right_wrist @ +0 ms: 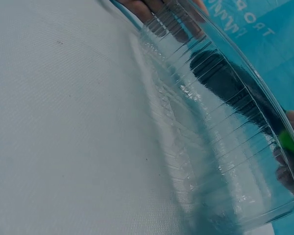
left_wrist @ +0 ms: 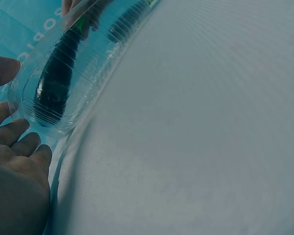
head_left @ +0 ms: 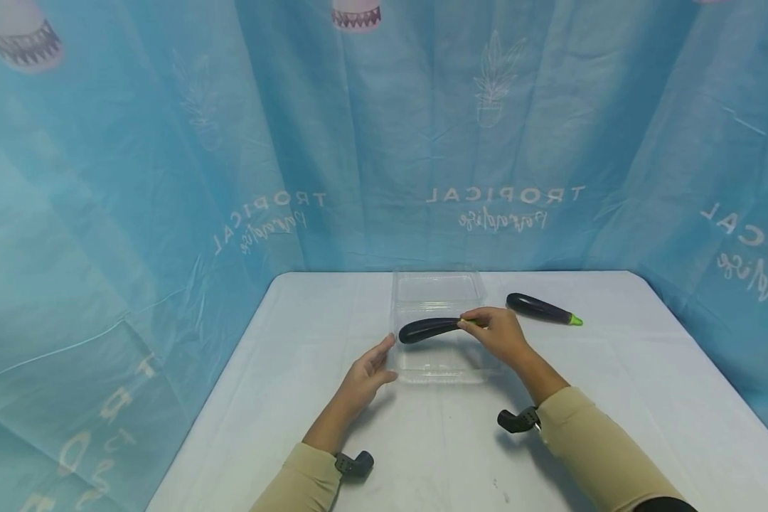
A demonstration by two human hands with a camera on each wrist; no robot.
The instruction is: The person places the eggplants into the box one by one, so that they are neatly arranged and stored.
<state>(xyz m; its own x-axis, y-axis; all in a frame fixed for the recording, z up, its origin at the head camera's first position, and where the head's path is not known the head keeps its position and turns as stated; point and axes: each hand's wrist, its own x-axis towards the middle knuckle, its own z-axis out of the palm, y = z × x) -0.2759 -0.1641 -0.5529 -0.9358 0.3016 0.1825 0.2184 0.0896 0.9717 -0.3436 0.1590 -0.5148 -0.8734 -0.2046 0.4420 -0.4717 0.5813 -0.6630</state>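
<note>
A dark purple eggplant [head_left: 427, 329] hangs level over a clear plastic clamshell container [head_left: 444, 372], whose lid lies folded back toward the wall. Its green stem end is pinched between the thumb and fingers of my right hand [head_left: 502, 334]. My left hand [head_left: 360, 382] is at the container's left side, thumb and fingers apart, fingertips right at the rim. Seen through the ribbed clear wall in the left wrist view, the eggplant [left_wrist: 56, 81] slants with its thick end toward the left hand. Through the same plastic, the right wrist view shows the eggplant [right_wrist: 230, 85] too.
A second eggplant [head_left: 539, 308] with a green tip lies on the white table [head_left: 281, 341], right of the container's lid [head_left: 438, 287]. Blue printed curtains [head_left: 384, 142] hang behind the table and along both sides.
</note>
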